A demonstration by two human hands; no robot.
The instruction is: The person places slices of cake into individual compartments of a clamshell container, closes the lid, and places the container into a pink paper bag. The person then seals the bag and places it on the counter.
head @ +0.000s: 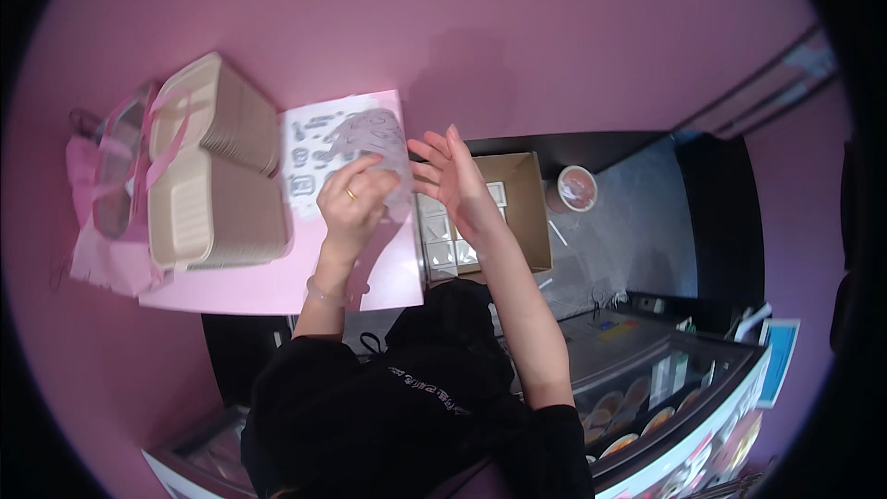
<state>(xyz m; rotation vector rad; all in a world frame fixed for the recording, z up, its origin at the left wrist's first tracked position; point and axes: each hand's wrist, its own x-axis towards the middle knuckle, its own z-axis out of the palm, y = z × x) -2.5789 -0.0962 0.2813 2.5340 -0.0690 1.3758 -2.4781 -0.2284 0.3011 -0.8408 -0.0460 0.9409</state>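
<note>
My left hand [357,197], with a gold ring and a translucent bracelet, is over the pink table [291,284]. Its fingers are curled onto a thin, crumpled greyish bag or wrap [378,128] printed with dark line drawings; motion blurs the grip. Beneath the wrap lies a white sheet [305,132] with dark printed figures. My right hand [450,184] is off the table's right edge, palm partly turned up, fingers apart and holding nothing. Below it stands an open cardboard box [530,215] containing several white square packages [438,229].
Two tall stacks of beige clamshell food boxes [242,215] stand at the table's left, beside pink bags with handles [114,256]. A lidded round tub [577,188] is on the grey floor [637,222]. A glass display case [651,395] runs along the lower right. The pink wall [346,21] rises behind the table.
</note>
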